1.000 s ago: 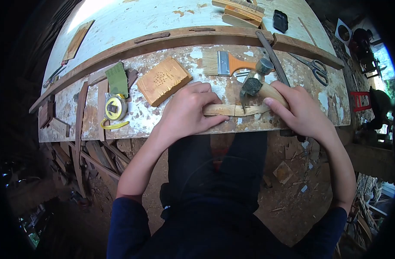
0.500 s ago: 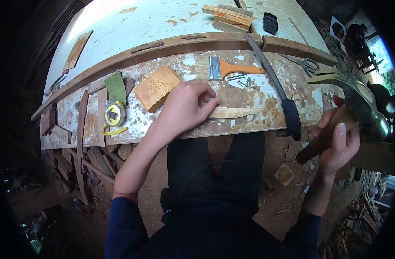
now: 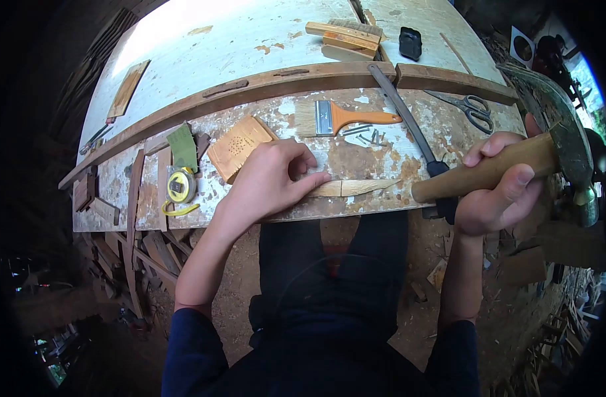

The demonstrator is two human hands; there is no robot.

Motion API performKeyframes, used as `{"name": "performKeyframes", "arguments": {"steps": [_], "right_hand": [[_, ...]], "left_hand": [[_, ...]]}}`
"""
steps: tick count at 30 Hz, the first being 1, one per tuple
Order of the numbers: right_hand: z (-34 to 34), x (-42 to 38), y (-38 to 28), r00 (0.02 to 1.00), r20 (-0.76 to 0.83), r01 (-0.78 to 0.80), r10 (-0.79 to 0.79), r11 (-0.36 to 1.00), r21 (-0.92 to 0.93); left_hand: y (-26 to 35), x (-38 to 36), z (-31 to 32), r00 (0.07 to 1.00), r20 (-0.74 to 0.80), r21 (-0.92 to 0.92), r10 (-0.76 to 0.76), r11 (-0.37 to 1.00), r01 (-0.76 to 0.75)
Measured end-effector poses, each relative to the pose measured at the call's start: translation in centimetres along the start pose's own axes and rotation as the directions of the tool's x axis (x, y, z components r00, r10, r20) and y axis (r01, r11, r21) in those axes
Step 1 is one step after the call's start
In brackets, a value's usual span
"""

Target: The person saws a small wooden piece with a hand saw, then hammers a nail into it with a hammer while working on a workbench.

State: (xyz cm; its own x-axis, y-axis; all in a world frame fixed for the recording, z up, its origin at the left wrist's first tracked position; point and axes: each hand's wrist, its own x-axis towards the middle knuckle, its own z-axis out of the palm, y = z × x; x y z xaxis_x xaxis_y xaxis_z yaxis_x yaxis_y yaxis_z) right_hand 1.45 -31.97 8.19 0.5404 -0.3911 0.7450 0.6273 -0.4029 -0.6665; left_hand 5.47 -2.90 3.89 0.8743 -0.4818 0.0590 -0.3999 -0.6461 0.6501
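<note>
My left hand [image 3: 270, 175] rests on the near part of the bench with its fingers curled and its thumb along a pale wooden strip [image 3: 359, 188]. The hand hides the strip's left end; its right end tapers to a rough point. My right hand [image 3: 501, 195] is closed round the wooden handle [image 3: 448, 178] of a claw hammer [image 3: 571, 135], raised over the bench's right side. The hammer's metal head is at the far right, its handle end pointing left. Just beyond my left wrist sits a wooden block [image 3: 240, 144] with small holes.
Beyond the strip lie a paintbrush [image 3: 356, 118], several screws or nails [image 3: 372, 134], scissors [image 3: 475, 109] and a dark bar [image 3: 409, 106] with a black grip. A tape measure [image 3: 180, 185] and green sandpaper [image 3: 182, 147] lie left. A long wooden beam [image 3: 270, 83] crosses the bench.
My right hand has moved left and the hammer has turned from a downward slant to nearly level, its handle now over the bench. My left hand stays at the strip; the view has shifted slightly.
</note>
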Motion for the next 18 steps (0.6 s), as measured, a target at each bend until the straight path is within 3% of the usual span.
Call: {"name": "performKeyframes", "arguments": {"steps": [3, 6, 9, 15, 18], "right_hand": [[-0.1, 0.0, 0.6, 0.999, -0.011, -0.035, 0.036, 0.997, 0.066], [-1.5, -0.7, 1.9, 0.985, 0.081, -0.173, 0.153, 0.888, 0.426], [-2.8, -1.4, 2.1, 0.981, 0.079, -0.195, 0.178, 0.876, 0.44], [-5.9, -0.1, 0.8, 0.999, -0.03, 0.055, -0.046, 0.858, 0.511], [-9.2, 0.9, -1.0, 0.998, -0.012, 0.069, -0.07, 0.926, 0.372]], "left_hand": [[-0.8, -1.2, 0.9, 0.982, -0.059, -0.003, 0.179, 0.984, -0.18], [-1.1, -2.4, 2.0, 0.973, -0.101, 0.017, 0.207, 0.978, -0.206], [-0.7, -3.3, 2.5, 0.954, -0.164, 0.055, 0.253, 0.967, -0.247], [-0.5, -4.6, 3.5, 0.943, -0.197, -0.001, 0.266, 0.962, -0.272], [-0.7, -4.7, 3.5, 0.943, -0.193, -0.01, 0.271, 0.961, -0.278]]}}
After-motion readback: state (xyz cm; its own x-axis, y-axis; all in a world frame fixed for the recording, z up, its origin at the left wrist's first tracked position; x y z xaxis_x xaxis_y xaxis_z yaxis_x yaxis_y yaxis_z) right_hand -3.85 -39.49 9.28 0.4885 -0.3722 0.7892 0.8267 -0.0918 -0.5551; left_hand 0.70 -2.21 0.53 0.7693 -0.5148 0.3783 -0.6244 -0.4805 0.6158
